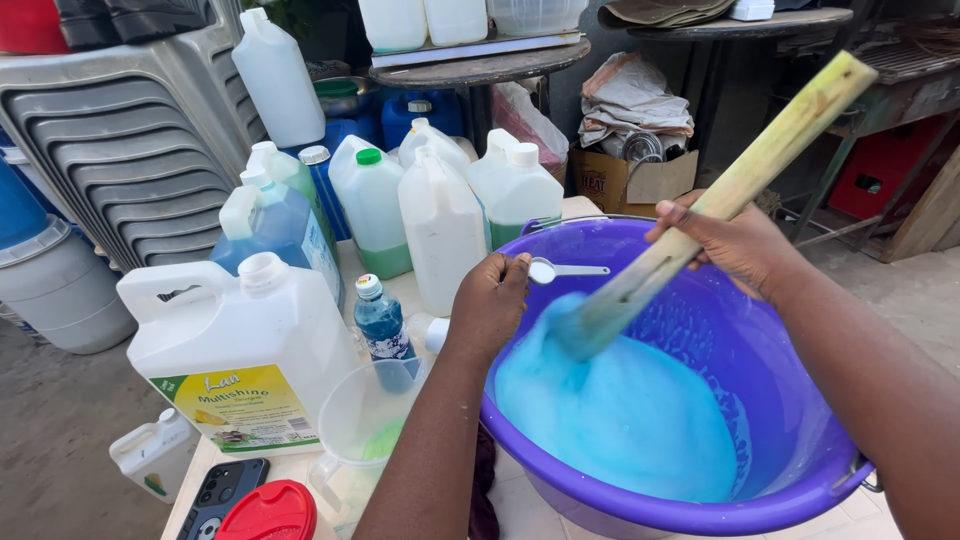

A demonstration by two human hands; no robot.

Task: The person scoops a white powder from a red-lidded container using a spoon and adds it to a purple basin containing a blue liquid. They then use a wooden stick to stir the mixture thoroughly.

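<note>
Hands work over a purple basin (800, 500) that sits on the table (400, 285) at the right of the scene. The left hand (490, 300) has its fingers closed around the handle of a small white spoon (560, 270), holding it level above the basin's far rim, bowl end toward the hand. The right hand (735, 240) grips a long pale-green stick (740, 180) with fingers wrapped tight about its middle; the stick slants down from the upper right, and its lower end is sunk in the blue foam (620, 420) that fills the basin's bottom.

Left of the basin, just beside the left forearm, stand a small blue bottle (382, 320) with a green-and-white cap and a clear jug (365, 415) with a trace of green inside. Nearer left is a big white canister (235, 340) with a yellow label. Behind it are more canisters, some holding blue or green liquid (375, 210). A red lid (268, 512) and a phone (222, 495) lie at the near-left edge. Grey stacked chairs (120, 150) rise at the far left.
</note>
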